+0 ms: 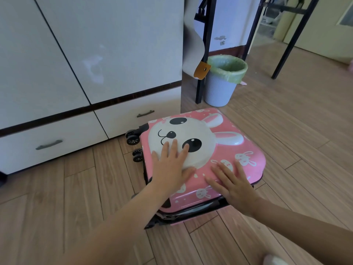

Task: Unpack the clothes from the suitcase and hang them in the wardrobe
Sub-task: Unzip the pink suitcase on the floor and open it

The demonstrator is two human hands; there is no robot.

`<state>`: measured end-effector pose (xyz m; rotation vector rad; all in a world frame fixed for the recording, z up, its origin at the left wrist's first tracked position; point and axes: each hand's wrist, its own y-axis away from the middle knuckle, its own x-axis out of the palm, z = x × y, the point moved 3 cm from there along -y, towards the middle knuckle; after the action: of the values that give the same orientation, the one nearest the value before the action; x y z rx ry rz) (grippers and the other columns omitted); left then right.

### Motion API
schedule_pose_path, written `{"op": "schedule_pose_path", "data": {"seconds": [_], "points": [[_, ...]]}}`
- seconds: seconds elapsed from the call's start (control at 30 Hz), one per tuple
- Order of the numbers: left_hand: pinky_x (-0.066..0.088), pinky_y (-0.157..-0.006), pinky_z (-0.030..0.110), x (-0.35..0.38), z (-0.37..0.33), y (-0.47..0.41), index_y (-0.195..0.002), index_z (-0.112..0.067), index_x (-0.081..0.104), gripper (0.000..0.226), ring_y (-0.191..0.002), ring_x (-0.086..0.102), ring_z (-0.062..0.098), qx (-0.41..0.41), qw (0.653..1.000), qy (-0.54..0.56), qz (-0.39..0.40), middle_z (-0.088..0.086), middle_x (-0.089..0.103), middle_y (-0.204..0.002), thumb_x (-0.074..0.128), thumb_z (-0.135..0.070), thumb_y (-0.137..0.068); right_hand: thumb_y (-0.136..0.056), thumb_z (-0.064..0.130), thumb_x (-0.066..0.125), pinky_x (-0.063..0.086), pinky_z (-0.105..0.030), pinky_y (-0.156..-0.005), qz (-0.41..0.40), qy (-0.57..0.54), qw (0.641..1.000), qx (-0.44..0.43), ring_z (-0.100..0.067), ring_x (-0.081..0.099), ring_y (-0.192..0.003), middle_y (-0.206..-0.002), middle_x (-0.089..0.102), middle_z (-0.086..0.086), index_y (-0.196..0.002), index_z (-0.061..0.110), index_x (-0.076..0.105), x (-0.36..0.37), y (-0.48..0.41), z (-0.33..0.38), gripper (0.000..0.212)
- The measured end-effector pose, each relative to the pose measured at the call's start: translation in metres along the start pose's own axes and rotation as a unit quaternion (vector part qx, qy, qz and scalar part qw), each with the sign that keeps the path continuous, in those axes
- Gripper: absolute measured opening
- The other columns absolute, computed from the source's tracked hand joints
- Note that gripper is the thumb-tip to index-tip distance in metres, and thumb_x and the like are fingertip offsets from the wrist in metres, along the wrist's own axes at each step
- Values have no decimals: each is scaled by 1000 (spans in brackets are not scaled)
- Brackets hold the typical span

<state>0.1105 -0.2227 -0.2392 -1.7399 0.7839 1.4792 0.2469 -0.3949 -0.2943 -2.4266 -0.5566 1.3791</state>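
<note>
One suitcase [254,155]: pink hard shell with small white rabbit prints, lying flat on the floor [76,197], lid side up, just in front of the wardrobe [95,54].
Lid: raised white rabbit face [193,131] moulded on it, black eyes, two ears pointing right.
Near edge: dark gap [193,212] shows between the two shells; something pale inside, cannot tell what.
Wheels [132,139]: black, at the far-left end, close to the wardrobe drawers.
Left hand [170,167]: mine, palm down on the lower rim of the white face.
Left fingers [174,148]: straight and spread apart, gripping nothing; tips reach the nearer black eye.
Right hand [233,184]: mine, palm down on the pink part of the lid, toward the near right corner.
Right fingers [223,169]: straight, fanned apart, flat on the shell, clamped on nothing.
Both hands: near each other, not touching.
Wardrobe front: white, doors closed, dark strip below them, two drawers under that with dark bar handles [145,113].
Bin [219,92]: grey, ribbed, green liner [227,67] folded over the rim, on the floor behind the suitcase, right of the wardrobe.
Black frame legs [206,44]: standing just beside the bin and further right.
Tan tab [202,70]: hangs from a pale sheet at the wardrobe's side, in front of the bin rim.
Floor: wood-look planks.
Bottom right corner: pale rounded thing [273,260], cannot tell what.
</note>
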Motion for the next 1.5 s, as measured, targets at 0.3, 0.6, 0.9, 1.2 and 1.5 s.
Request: {"op": "schedule_pose_path", "data": {"seconds": [0.3, 0.6, 0.9, 1.2, 1.5], "points": [[54, -65, 55, 22, -12, 8, -118, -23, 66, 75, -105, 63, 38, 39, 996, -73, -43, 13, 63, -122, 84, -54, -53, -78, 11, 53, 24, -72, -100, 74, 11, 995, -64, -38, 19, -140, -154, 13, -21, -152, 16, 8, 10, -3, 0, 87], [52, -64, 45, 20, -2, 12, -122, -21, 60, 49, -107, 60, 29, 52, 993, -51, -97, 7, 60, -124, 48, -51, -85, -92, 60, 37, 25, -69, -101, 151, -145, 977, -45, -31, 27, -141, -151, 31, -15, -150, 20, 21, -3, -51, -9, 72], [50, -59, 35, 14, 31, 7, -107, -11, 64, 47, -92, 63, 24, 17, 991, -31, -127, 4, 65, -111, 80, -17, -63, -88, 52, 34, 37, -60, -100, 205, -161, 965, -37, -27, 46, -130, -142, 48, -10, -144, 14, 29, 7, -112, 9, 67], [45, -66, 37, 24, 83, 8, -100, -15, 66, 45, -91, 64, 24, -84, 988, -28, -126, -1, 67, -101, 80, -6, -58, -84, 62, 17, 22, -67, -104, 245, -226, 943, -5, -31, 25, -142, -153, 27, -14, -149, 26, 26, 14, -160, 45, 74], [35, -89, 41, 68, 108, 4, -128, -25, 46, 36, -123, 40, 21, -196, 979, -36, 42, -5, 50, -132, 50, -23, -92, -78, 47, 39, 36, -70, -93, 200, -222, 954, 13, -37, 47, -127, -139, 49, -18, -124, 25, 57, 11, -150, 61, 55]]}}
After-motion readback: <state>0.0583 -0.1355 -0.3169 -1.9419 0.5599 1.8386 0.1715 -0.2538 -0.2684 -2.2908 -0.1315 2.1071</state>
